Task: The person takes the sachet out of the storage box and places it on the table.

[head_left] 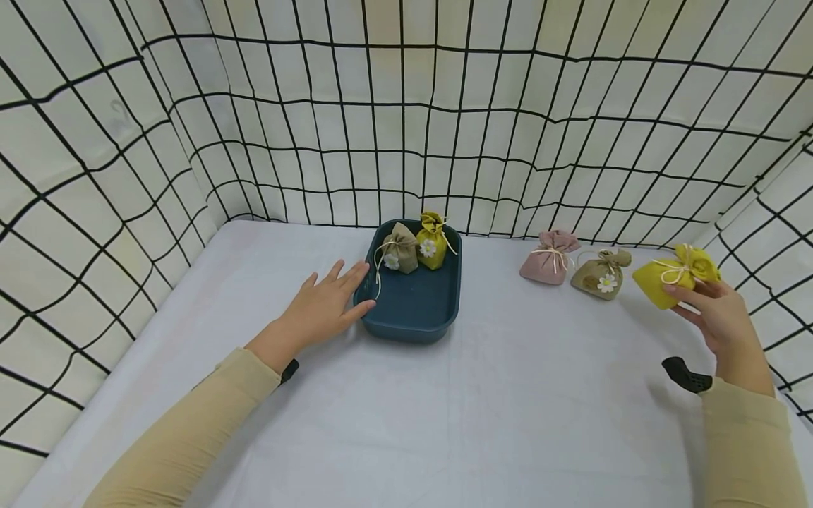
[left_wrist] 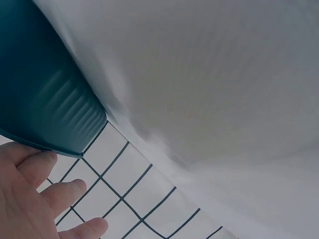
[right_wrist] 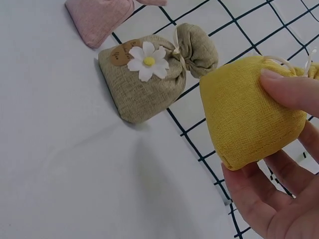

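A yellow drawstring pouch (head_left: 665,281) is gripped between the thumb and fingers of my right hand (head_left: 724,317), held above the cloth at the far right. In the right wrist view the same yellow pouch (right_wrist: 254,109) shows its plain woven side. My left hand (head_left: 324,303) lies with spread fingers against the left rim of a dark teal tray (head_left: 406,314). Inside the tray, toward the back, stand a beige pouch (head_left: 400,248) and another yellow pouch (head_left: 433,248), each with a white flower. Beside my right hand sits a beige pouch with a flower (head_left: 600,275).
Left of that beige pouch, a pink pouch (head_left: 550,259) stands on the white cloth (head_left: 495,409). Black wire grid (head_left: 406,127) with white sheeting behind it rises at the back and along both sides.
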`<state>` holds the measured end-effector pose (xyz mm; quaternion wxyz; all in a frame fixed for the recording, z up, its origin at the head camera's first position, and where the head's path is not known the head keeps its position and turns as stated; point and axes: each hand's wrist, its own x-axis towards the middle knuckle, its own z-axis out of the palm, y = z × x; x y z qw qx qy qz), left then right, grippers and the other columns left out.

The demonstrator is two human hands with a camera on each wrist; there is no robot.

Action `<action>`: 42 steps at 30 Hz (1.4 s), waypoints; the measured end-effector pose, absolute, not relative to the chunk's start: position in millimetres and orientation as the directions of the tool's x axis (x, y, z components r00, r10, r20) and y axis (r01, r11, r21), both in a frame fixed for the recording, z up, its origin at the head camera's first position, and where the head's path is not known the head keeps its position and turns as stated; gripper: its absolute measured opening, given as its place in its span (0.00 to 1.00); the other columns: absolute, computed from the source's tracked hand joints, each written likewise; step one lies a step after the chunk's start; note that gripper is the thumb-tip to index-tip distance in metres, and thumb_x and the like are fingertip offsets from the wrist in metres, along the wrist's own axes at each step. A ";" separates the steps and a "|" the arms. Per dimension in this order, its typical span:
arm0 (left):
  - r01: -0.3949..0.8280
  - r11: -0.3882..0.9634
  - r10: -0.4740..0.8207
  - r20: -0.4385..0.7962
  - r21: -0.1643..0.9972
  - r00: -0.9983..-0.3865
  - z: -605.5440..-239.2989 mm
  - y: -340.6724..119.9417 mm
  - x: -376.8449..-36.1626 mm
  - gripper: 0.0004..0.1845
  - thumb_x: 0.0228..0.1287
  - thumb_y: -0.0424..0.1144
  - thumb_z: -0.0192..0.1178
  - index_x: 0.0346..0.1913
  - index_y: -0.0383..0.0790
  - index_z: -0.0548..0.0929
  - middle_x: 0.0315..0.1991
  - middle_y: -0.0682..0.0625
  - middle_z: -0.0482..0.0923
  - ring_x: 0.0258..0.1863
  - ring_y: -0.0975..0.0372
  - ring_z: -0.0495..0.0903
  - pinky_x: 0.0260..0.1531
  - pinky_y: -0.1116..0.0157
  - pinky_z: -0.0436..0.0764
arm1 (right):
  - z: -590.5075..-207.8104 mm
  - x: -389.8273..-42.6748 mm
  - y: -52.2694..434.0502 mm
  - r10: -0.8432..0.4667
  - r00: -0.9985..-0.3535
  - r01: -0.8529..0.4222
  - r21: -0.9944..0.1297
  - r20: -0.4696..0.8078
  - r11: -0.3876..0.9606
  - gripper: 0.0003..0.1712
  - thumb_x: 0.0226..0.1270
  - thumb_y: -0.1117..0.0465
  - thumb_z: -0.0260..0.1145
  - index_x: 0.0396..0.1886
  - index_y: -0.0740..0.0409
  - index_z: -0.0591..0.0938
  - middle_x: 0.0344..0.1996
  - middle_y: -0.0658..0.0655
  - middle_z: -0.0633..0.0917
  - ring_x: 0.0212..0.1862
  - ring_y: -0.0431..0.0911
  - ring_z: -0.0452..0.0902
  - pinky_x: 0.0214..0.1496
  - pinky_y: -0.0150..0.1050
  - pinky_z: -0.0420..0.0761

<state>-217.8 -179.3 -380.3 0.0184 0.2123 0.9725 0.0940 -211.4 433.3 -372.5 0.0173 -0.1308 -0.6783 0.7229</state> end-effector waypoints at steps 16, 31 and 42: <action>0.414 0.892 0.419 0.013 0.182 -0.908 -379.2 -178.4 -215.8 0.41 0.80 0.60 0.49 0.83 0.40 0.51 0.82 0.44 0.51 0.80 0.43 0.46 0.70 0.31 0.51 | -386.2 -217.9 454.7 0.210 -0.950 0.260 -0.959 -0.233 0.111 0.54 0.68 0.58 0.75 0.84 0.53 0.52 0.62 0.45 0.71 0.41 0.27 0.72 0.37 0.24 0.82; 0.412 0.893 0.417 0.009 0.179 -0.909 -378.8 -178.4 -215.1 0.42 0.80 0.60 0.48 0.83 0.41 0.50 0.82 0.44 0.50 0.80 0.43 0.46 0.70 0.31 0.50 | -402.2 -228.0 469.3 0.012 -0.960 0.278 -0.960 -0.278 -0.043 0.58 0.75 0.62 0.66 0.84 0.47 0.33 0.78 0.47 0.51 0.45 0.27 0.78 0.43 0.27 0.83; 0.409 0.896 0.414 0.004 0.173 -0.910 -380.3 -179.5 -217.4 0.42 0.79 0.62 0.48 0.84 0.42 0.50 0.82 0.45 0.50 0.80 0.44 0.46 0.70 0.31 0.51 | -408.8 -232.8 470.3 -0.029 -0.948 0.315 -0.948 -0.317 0.054 0.60 0.77 0.60 0.65 0.81 0.55 0.26 0.80 0.53 0.26 0.53 0.22 0.72 0.46 0.20 0.78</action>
